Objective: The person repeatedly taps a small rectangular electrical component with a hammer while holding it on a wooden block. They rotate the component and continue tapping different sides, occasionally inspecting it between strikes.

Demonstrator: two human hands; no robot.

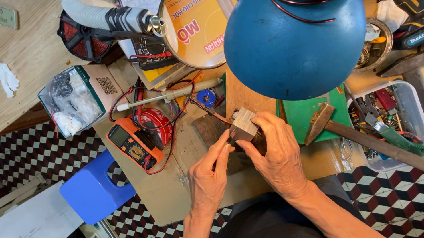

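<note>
Small metal block (243,124) between both hands, left (210,178), right (277,155).

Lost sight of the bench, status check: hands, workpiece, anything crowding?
Both hands, left hand and right hand, grip the small metal block. Hammer lies to the right. Blue lamp shade overhangs the work.

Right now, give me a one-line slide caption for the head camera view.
Both hands, left hand and right hand, grip a small metal block over a cluttered workbench, hammer alongside.
</note>
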